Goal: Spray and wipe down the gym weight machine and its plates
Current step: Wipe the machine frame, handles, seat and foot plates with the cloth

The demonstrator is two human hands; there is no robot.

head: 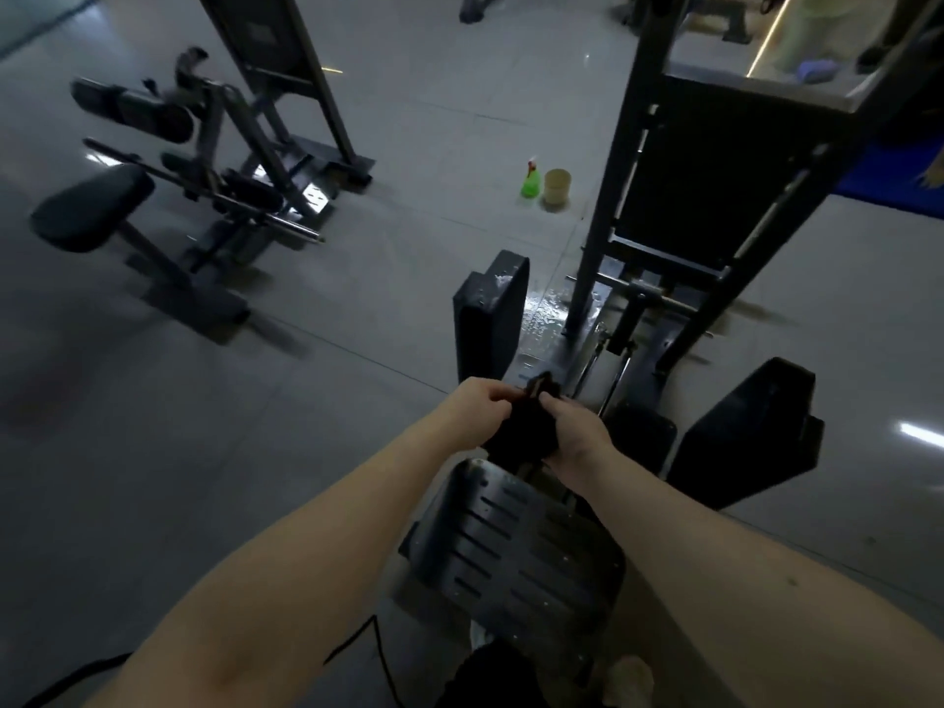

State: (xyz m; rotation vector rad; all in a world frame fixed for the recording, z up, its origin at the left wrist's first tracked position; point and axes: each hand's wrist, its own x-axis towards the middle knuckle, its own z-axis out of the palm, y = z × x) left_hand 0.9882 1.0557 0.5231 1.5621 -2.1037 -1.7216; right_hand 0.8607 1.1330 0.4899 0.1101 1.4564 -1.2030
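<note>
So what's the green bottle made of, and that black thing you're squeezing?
The green spray bottle looks like see-through plastic, since light glows through it. The black thing in both hands looks like soft cloth: it bunches and folds, matte, with no shine.

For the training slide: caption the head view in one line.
Both hands, left hand and right hand, grip a dark cloth over the wet weight machine; spray bottle stands on the floor.

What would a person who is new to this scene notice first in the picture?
First, the two bare arms reaching forward in the centre, the left hand and right hand both gripping a dark cloth above the slotted footplate. Next, the bright green spray bottle standing on the grey floor beside a beige cup, further back.
</note>
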